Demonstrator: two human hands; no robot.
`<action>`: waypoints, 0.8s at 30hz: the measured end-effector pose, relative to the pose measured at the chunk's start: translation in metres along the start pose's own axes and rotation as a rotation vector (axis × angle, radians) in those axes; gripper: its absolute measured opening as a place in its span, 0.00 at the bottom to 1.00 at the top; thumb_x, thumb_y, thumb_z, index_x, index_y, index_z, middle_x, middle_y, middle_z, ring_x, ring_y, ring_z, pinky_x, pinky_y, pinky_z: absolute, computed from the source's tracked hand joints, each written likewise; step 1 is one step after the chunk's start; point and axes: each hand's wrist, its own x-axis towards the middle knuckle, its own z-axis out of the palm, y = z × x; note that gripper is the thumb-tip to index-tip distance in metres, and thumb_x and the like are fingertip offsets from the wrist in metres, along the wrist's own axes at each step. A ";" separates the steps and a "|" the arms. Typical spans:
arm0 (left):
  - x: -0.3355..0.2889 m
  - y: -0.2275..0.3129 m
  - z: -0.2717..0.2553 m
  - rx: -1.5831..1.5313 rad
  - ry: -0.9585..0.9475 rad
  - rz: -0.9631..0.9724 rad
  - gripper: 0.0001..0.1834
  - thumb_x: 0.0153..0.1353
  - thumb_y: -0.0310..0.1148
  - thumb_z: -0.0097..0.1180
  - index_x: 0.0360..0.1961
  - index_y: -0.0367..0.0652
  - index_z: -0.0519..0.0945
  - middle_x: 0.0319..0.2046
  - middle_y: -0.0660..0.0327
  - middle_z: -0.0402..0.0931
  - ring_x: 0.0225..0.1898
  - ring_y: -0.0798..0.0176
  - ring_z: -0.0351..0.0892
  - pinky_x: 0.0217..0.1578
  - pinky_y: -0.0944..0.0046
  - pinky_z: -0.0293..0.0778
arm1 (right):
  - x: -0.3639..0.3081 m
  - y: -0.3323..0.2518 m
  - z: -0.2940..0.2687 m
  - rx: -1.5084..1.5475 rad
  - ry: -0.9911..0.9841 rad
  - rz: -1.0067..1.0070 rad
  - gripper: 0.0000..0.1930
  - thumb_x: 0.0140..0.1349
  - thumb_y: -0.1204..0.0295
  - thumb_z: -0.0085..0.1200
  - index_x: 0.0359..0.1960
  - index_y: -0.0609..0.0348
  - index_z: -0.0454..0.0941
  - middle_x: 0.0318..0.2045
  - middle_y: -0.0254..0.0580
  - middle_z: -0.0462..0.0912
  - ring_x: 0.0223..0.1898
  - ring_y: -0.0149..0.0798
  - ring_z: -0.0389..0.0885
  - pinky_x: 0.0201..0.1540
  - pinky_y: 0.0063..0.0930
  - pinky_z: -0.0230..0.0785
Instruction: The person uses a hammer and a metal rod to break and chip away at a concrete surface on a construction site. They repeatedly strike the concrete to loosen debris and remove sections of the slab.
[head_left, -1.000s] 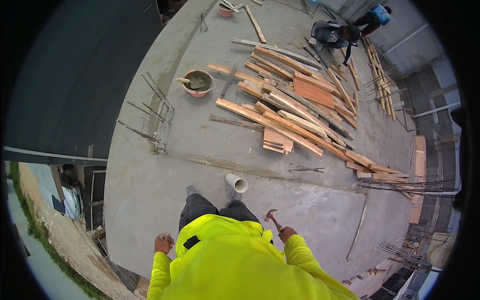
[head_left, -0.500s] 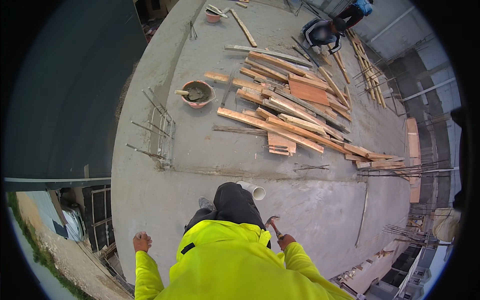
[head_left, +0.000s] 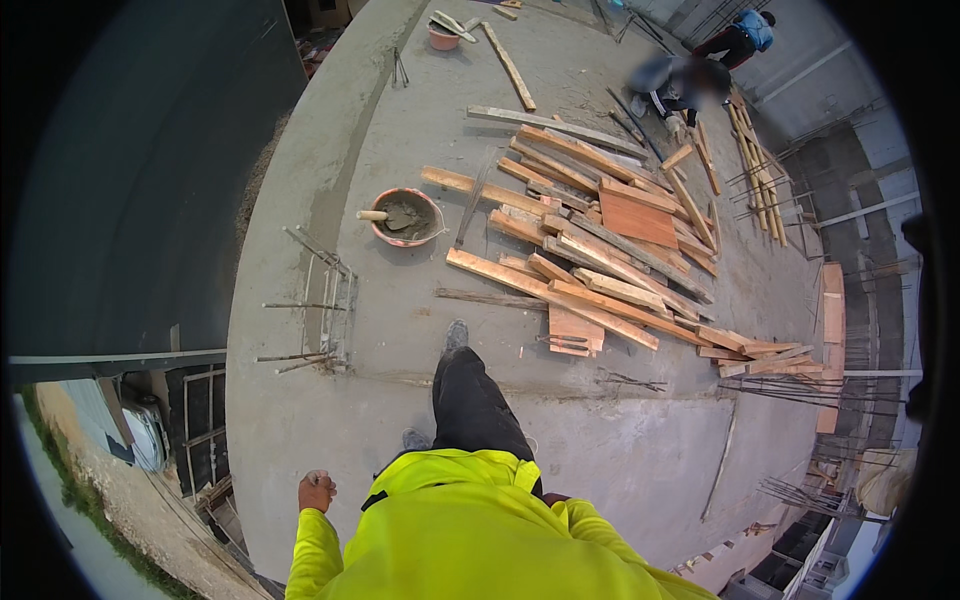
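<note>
1. Head view: the person in a bright yellow long-sleeved jacket (head_left: pixel 470 540) and dark trousers stands on a smooth grey concrete slab (head_left: pixel 620 450), one shoe (head_left: pixel 455 335) stepped forward.
2. The left hand (head_left: pixel 316 491) hangs at the side near the slab edge, curled into a loose fist; nothing shows inside it.
3. The right hand (head_left: pixel 553 498) is almost wholly hidden behind the jacket hem, so I cannot tell whether it is clenched or grasping anything.
4. Ahead lies a loose heap of rough wooden planks (head_left: pixel 600 240), long and flat, pale to reddish, crossing one another at angles; too many overlap to count. One short square board (head_left: pixel 575 328) lies at the near edge of the heap.
5. One round reddish mortar pan (head_left: pixel 405 216) sits left of the planks, holding grey mix and a trowel with a pale handle. A second, smaller pan (head_left: pixel 443 35) stands far off.
6. Thin steel rebar rods (head_left: pixel 320 310) jut out of the slab to the left of the forward foot.
7. Two other people (head_left: pixel 690 80) work at the far end of the slab, one crouching.
</note>
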 end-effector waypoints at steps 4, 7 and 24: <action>-0.011 0.080 0.018 0.066 0.027 -0.009 0.12 0.63 0.34 0.51 0.44 0.41 0.78 0.28 0.58 0.82 0.24 0.64 0.81 0.23 0.63 0.74 | -0.012 -0.011 -0.106 0.005 0.013 0.013 0.20 0.60 0.59 0.55 0.43 0.63 0.85 0.37 0.54 0.87 0.41 0.51 0.87 0.46 0.44 0.76; -0.017 0.160 0.044 0.016 -0.014 0.061 0.14 0.63 0.34 0.52 0.48 0.40 0.78 0.31 0.59 0.82 0.28 0.66 0.81 0.28 0.66 0.75 | -0.024 -0.011 -0.191 0.313 -0.037 0.183 0.19 0.61 0.60 0.54 0.39 0.68 0.83 0.32 0.54 0.87 0.33 0.48 0.88 0.40 0.41 0.78; 0.034 0.413 0.066 -0.222 -0.017 0.306 0.16 0.64 0.28 0.48 0.51 0.31 0.76 0.30 0.59 0.80 0.29 0.69 0.78 0.33 0.70 0.76 | 0.003 -0.072 -0.419 0.300 0.365 0.259 0.24 0.62 0.58 0.58 0.45 0.72 0.76 0.31 0.57 0.86 0.29 0.48 0.88 0.40 0.42 0.79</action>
